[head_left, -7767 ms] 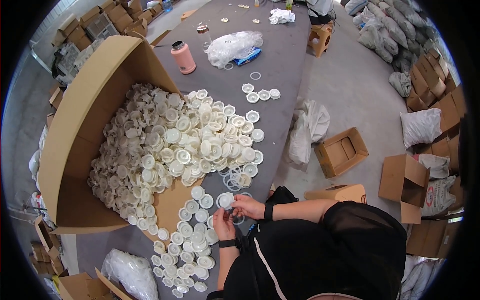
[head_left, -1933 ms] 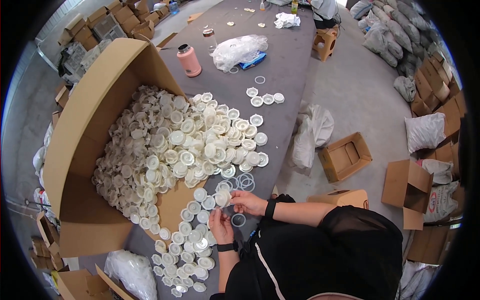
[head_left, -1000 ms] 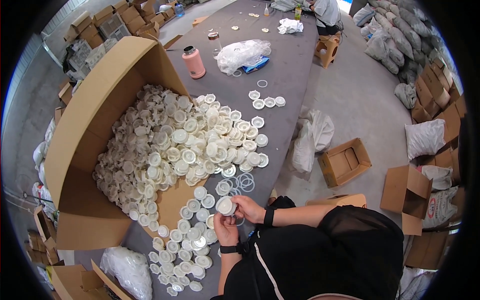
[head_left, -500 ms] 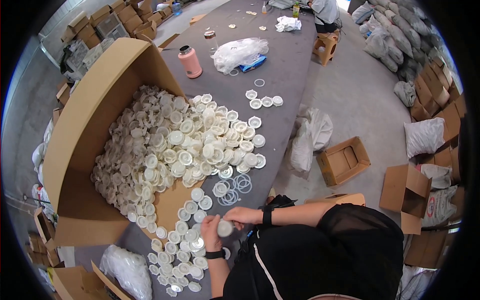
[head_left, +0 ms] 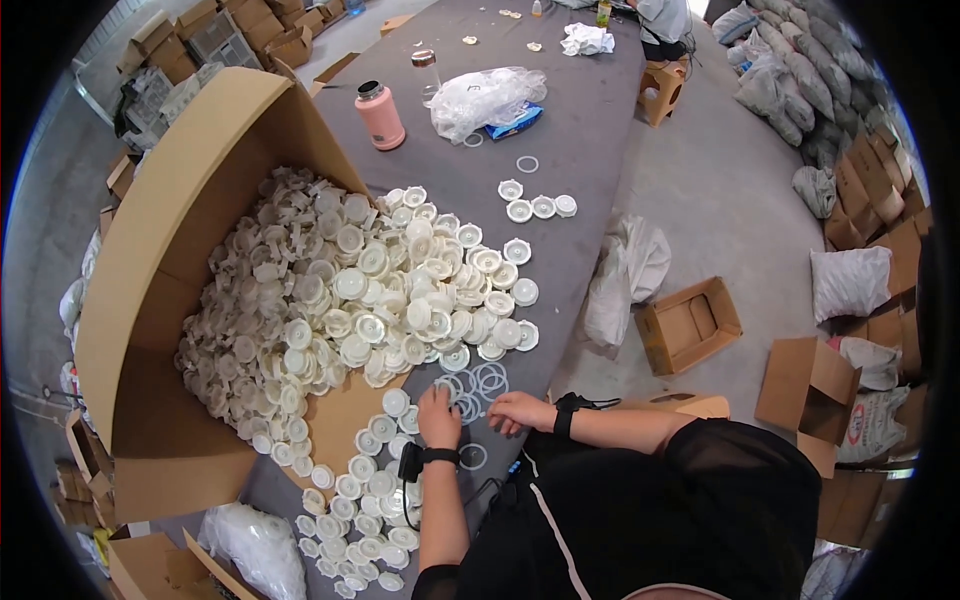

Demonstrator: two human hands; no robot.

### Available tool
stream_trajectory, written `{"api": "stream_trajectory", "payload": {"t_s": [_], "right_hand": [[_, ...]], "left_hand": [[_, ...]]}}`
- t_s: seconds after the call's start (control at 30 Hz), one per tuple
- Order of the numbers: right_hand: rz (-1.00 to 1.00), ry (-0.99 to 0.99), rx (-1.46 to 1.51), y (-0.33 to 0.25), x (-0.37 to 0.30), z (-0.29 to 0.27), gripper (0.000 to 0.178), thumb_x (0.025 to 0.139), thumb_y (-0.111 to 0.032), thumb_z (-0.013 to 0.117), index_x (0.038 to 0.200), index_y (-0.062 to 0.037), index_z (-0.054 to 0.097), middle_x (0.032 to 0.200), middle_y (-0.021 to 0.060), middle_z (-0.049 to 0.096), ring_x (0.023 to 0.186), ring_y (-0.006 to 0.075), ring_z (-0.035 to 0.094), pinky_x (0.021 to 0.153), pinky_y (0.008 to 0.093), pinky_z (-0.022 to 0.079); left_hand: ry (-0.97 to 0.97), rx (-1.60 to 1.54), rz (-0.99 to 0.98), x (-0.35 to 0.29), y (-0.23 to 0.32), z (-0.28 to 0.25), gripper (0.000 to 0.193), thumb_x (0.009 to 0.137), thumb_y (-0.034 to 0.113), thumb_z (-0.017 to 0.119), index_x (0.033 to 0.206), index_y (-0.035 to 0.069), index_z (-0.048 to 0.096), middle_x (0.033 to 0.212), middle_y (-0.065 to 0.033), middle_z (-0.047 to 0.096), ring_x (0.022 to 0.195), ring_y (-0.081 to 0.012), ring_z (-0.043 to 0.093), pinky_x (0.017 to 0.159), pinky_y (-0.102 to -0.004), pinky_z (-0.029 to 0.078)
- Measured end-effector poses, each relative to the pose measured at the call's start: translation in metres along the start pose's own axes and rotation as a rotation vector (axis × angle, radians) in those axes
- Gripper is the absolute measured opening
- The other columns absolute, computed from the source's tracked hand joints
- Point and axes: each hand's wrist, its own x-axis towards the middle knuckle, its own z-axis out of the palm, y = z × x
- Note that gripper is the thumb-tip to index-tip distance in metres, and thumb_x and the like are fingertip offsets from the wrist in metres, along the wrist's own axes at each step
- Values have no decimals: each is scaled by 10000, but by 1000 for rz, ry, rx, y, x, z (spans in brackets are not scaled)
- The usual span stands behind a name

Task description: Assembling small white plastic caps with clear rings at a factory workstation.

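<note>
Hands come nearest: we see the right hand [head_left: 510, 411] just off the near-right side of the ring cluster [head_left: 478, 388], fingers loosely curled and apart, nothing visible in them. The left hand [head_left: 440, 418] is nearer, at the cluster's left edge; we cannot tell whether its fingers pinch anything. The cluster, its rings round and without a long axis, lies ahead, between both. Beyond it, leftward, we find white caps [head_left: 372, 300] spilling from a carton [head_left: 150, 250].

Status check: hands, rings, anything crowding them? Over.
Left hand between loose caps and rings, right hand just right of rings. Grips unclear. Caps crowd left hand's left.
</note>
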Motion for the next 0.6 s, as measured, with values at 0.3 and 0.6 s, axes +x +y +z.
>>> {"api": "stream_trajectory", "payload": {"t_s": [0.3,0.6], "right_hand": [[-152,59,-127,-9,37,-13,249,810,-219,497,969,-29,518,819,36,565,600,91,530,514,219,437],[-808,364,-952,-41,69,-7,333,700,-117,520,1020,-44,460,996,97,482,739,286,550,615,368,451]], "left_hand": [[213,-696,-399,-11,-14,19,175,765,175,592,842,19,573,859,-45,568,692,-118,527,601,-229,414],[325,-877,-851,-54,-20,-23,180,822,174,506,794,6,564,705,-47,544,615,-132,487,560,-259,388]]}}
